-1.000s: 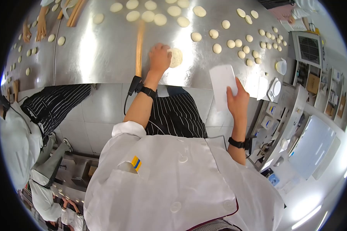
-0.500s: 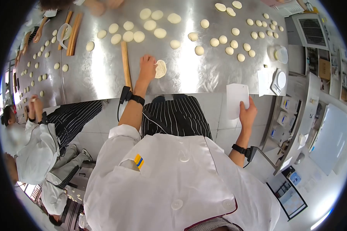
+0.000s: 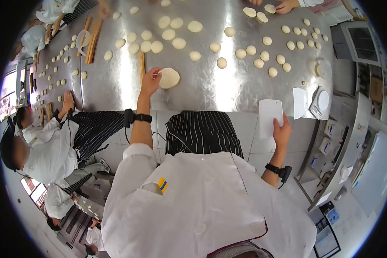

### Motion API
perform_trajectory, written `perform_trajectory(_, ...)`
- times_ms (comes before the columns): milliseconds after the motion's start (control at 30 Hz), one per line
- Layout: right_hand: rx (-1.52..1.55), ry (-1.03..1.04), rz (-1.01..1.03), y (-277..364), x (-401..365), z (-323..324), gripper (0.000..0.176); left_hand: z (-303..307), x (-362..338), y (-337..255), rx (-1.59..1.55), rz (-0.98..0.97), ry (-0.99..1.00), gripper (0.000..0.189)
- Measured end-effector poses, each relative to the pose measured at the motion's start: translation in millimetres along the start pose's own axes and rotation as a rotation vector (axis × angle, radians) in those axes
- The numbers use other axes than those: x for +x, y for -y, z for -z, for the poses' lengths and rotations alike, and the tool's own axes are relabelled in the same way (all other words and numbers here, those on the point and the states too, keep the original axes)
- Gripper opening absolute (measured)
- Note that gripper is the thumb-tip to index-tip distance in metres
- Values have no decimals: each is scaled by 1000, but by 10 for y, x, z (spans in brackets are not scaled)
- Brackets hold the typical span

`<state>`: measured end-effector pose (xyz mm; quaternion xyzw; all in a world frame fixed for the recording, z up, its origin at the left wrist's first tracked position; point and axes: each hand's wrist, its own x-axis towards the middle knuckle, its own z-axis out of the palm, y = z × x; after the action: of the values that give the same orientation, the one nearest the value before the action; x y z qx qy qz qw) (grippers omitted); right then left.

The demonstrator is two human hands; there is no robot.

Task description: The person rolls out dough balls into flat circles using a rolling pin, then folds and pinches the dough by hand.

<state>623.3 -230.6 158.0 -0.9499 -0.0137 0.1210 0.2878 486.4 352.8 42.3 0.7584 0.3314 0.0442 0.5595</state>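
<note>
A flat, round dough sheet [image 3: 169, 78] lies on the metal table [image 3: 193, 96]. My left hand [image 3: 150, 81] pinches its left edge between thumb and fingers. Just behind that hand a wooden rolling pin [image 3: 142, 64] is partly hidden. Past the front edge of the table, my right hand [image 3: 281, 131] holds a white rectangular scraper [image 3: 270, 118] by its right side. Several small dough pieces [image 3: 168, 35] sit farther back, beyond the sheet.
At the right end stand a white scale [image 3: 320, 102], a white sheet [image 3: 300, 102] and a clear container [image 3: 320, 69]. Co-workers' hands [image 3: 288, 5] touch dough at the back right. Another person [image 3: 51, 150] stands at the left, near rolling pins [image 3: 92, 41].
The dough, folded or curled before, now lies flat and round. My left hand has shifted left. Co-workers' hands have appeared at the back right, and the whole view has shifted slightly.
</note>
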Motion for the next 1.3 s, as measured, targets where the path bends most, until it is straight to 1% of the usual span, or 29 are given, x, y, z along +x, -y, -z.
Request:
perform_trajectory(67, -14, -8, 46, -72, 88, -48, 50, 29, 123, 155, 442, -67, -30, 30)
perform_trajectory(133, -28, -16, 86, -157, 148, -75, 49, 44, 213, 199, 559, -110, -89, 32)
perform_trajectory(200, 49, -9, 32, -214, 190, -78, 48, 36, 195, 85, 674, -157, -144, 34)
perform_trajectory(233, 50, -9, 32, -234, 217, -97, 48, 30, 163, 32, 728, -176, -251, 39)
perform_trajectory(267, 137, -53, 3, -303, 252, -140, 48, 1, 95, -49, 781, -195, -353, 43)
perform_trajectory(300, 220, -107, -33, -412, 279, -186, 48, -44, 1, -74, 777, -204, -339, 43)
perform_trajectory(333, 211, -122, -50, -639, 335, -326, 48, -102, -134, -86, 1016, -170, -582, 46)
perform_trajectory(367, 346, -254, -78, -939, 414, -547, 50, -155, -242, -86, 1247, -135, -830, 49)
perform_trajectory(400, 483, -385, -95, -1138, 487, -676, 53, -182, -292, 12, 1138, 105, -747, 50)
perform_trajectory(433, 476, -393, -97, -1166, 495, -721, 53, -161, -358, 204, 1024, 345, -660, 52)
perform_trajectory(500, 183, -518, -313, -1088, 552, -885, 59, 110, -450, 565, 802, 339, -461, 45)
perform_trajectory(533, 60, -522, -286, -1128, 563, -946, 65, 199, -500, 715, 804, 335, -451, 45)
perform_trajectory(567, 56, -525, -296, -1088, 539, -965, 65, 271, -552, 850, 855, 290, -421, 40)
perform_trajectory(633, -100, -431, -418, -932, 584, -1016, 69, 331, -716, 885, 904, 245, -397, 37)
perform_trajectory(667, -162, -427, -413, -1092, 602, -1162, 76, 381, -863, 792, 857, 206, -452, 32)
perform_trajectory(700, -158, -427, -417, -1016, 577, -1147, 76, 441, -996, 674, 811, 162, -507, 27)
perform_trajectory(767, -268, -341, -547, -647, 497, -1014, 80, 470, -1332, 285, 777, 124, -514, 22)
perform_trajectory(800, -265, -341, -548, -493, 415, -946, 80, 420, -1488, 55, 740, 93, -520, 18)
perform_trajectory(867, -309, -437, 29, -115, 285, -827, 86, 196, -1676, -308, 651, -96, -331, 17)
perform_trajectory(933, 120, -203, 323, 822, 177, -652, 93, -298, -1697, -694, 746, -102, 5, 25)
perform_trajectory(967, 16, -98, 511, 1097, 124, -642, 97, -583, -1650, -911, 693, -230, 132, 26)
perform_trajectory(1000, -79, 70, 643, 1351, 108, -586, 86, -822, -1578, -1209, 642, -322, 267, 23)
perform_trajectory(1033, -78, 66, 645, 1484, 105, -562, 86, -1076, -1487, -1265, 622, -390, 363, 26)
perform_trajectory(1100, -360, 203, 849, 1638, 114, -546, 55, -1444, -1327, -1505, 571, -476, 544, 29)
perform_trajectory(1133, -359, 199, 858, 1609, 166, -563, 55, -1515, -1243, -1670, 539, -488, 620, 28)
perform_trajectory(1200, -414, 690, 428, 1392, 283, -619, 24, -1511, -981, -1701, 441, -468, 535, 31)
perform_trajectory(1233, -327, 568, 472, 1190, 284, -643, 19, -1511, -772, -1720, 341, -452, 454, 34)
perform_trajectory(1267, -238, 448, 511, 955, 231, -658, 17, -1568, -450, -1499, 351, -448, 165, 41)
perform_trajectory(1300, -235, 447, 517, 796, 205, -658, 17, -1614, -130, -1223, 356, -439, -123, 48)
